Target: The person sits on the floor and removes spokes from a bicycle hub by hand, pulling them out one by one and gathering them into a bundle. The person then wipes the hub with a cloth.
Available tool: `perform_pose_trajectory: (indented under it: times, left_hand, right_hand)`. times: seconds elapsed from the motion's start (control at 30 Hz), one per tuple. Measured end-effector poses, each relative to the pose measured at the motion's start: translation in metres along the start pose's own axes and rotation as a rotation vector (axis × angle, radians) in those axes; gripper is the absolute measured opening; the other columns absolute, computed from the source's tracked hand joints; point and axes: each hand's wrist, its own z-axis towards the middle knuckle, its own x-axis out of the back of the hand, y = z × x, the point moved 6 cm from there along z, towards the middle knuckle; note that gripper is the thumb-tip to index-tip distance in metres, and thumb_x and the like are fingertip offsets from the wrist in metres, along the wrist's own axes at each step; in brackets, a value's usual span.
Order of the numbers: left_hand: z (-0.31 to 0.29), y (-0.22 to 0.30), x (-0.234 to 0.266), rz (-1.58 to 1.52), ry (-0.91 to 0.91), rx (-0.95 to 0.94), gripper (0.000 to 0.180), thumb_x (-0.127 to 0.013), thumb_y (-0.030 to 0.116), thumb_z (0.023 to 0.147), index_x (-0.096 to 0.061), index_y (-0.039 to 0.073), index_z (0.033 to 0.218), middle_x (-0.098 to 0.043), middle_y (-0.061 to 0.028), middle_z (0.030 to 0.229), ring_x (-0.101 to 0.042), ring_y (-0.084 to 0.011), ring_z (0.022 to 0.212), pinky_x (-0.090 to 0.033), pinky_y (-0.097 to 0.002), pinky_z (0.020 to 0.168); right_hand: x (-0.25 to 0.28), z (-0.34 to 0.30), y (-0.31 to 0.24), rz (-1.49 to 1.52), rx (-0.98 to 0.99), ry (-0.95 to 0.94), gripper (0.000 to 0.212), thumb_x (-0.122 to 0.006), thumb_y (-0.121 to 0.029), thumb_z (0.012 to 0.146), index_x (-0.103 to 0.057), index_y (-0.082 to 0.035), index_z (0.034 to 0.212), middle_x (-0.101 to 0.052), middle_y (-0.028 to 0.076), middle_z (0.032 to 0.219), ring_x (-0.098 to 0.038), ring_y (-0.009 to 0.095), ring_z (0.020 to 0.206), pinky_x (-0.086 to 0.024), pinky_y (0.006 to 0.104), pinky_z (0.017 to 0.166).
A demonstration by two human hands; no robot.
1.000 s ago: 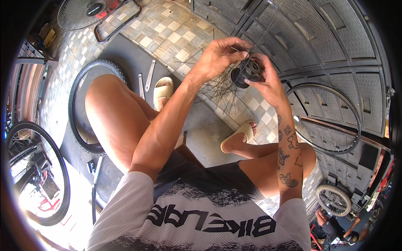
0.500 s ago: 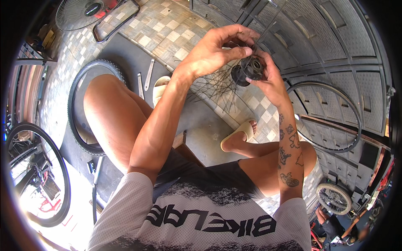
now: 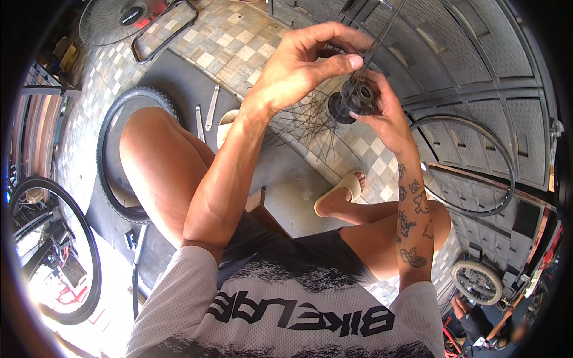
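Wrapped round a black bicycle wheel hub [image 3: 358,95], my right hand [image 3: 385,110] keeps it tilted with one flanged end facing up. Just above the hub, my left hand [image 3: 319,62] is closed, thumb against fingers, on a thin dark spoke [image 3: 382,36]. The spoke slants up and right past the fingertips; its lower end, by the hub's flange, is hard to make out. Below the hands, several loose spokes [image 3: 310,126] fan out in a crossing pile over the floor tiles and mat edge.
A dark mat [image 3: 286,191] lies under my legs, with two wrenches [image 3: 211,107] on it. A tyre [image 3: 107,173] rests by my left leg. A bare rim [image 3: 507,161] leans on grey cabinets [image 3: 465,65]. A fan [image 3: 113,21] stands far left; another person [image 3: 477,322] is at lower right.
My left hand has risen slightly, and more of the spoke shows above its fingers. The hub has turned a little in my right hand, its end facing up more.
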Motion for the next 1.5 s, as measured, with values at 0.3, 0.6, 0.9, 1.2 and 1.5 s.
perform_pose_trajectory:
  times: [0.3,0.6,0.9,1.2,1.5]
  left_hand:
    - [-0.003,0.028,-0.018,0.468,0.007,-0.211,0.022,-0.085,0.008,0.092,-0.078,0.002,0.111,-0.078,-0.0051,0.104,-0.072,-0.0148,0.098,-0.057,-0.0313,0.093]
    - [-0.005,0.024,-0.015,0.513,-0.048,-0.109,0.058,-0.091,0.026,0.088,-0.069,0.005,0.137,-0.074,-0.0065,0.118,-0.066,-0.0189,0.114,-0.053,-0.0364,0.102]
    - [0.0,0.017,-0.007,0.424,-0.013,0.015,0.058,-0.087,0.034,0.093,-0.068,0.004,0.14,-0.074,-0.0091,0.126,-0.066,-0.0197,0.121,-0.051,-0.0378,0.108]
    - [-0.034,-0.039,-0.004,0.75,-0.235,0.242,0.071,-0.087,0.024,0.09,-0.058,0.0,0.151,-0.066,-0.0228,0.144,-0.061,-0.035,0.139,-0.046,-0.0439,0.117]
    - [-0.026,0.042,-0.003,0.414,0.334,0.041,0.024,-0.082,0.015,0.097,-0.076,0.0,0.116,-0.079,-0.009,0.102,-0.075,-0.0168,0.095,-0.059,-0.0312,0.089]
  right_hand:
    - [-0.003,-0.001,0.003,-0.007,-0.047,0.014,0.075,-0.079,0.008,0.084,-0.047,-0.003,0.151,-0.061,0.011,0.14,-0.06,0.02,0.132,-0.049,0.0363,0.115]
    - [-0.002,-0.002,-0.013,-0.063,0.106,0.044,0.073,-0.079,0.007,0.086,-0.047,-0.001,0.151,-0.058,0.014,0.146,-0.057,0.022,0.138,-0.047,0.0379,0.118]
    - [-0.001,-0.004,-0.012,-0.024,0.085,0.095,0.07,-0.078,0.008,0.087,-0.049,-0.002,0.15,-0.062,0.012,0.141,-0.062,0.02,0.131,-0.051,0.0363,0.115]
    - [0.019,-0.005,-0.046,0.005,0.221,0.274,0.069,-0.078,0.013,0.086,-0.051,-0.002,0.148,-0.062,0.011,0.14,-0.065,0.019,0.128,-0.054,0.0353,0.111]
    - [0.066,-0.072,-0.126,0.187,0.336,0.727,0.058,-0.074,0.003,0.094,-0.052,0.004,0.147,-0.071,0.021,0.131,-0.069,0.027,0.124,-0.05,0.0425,0.116]
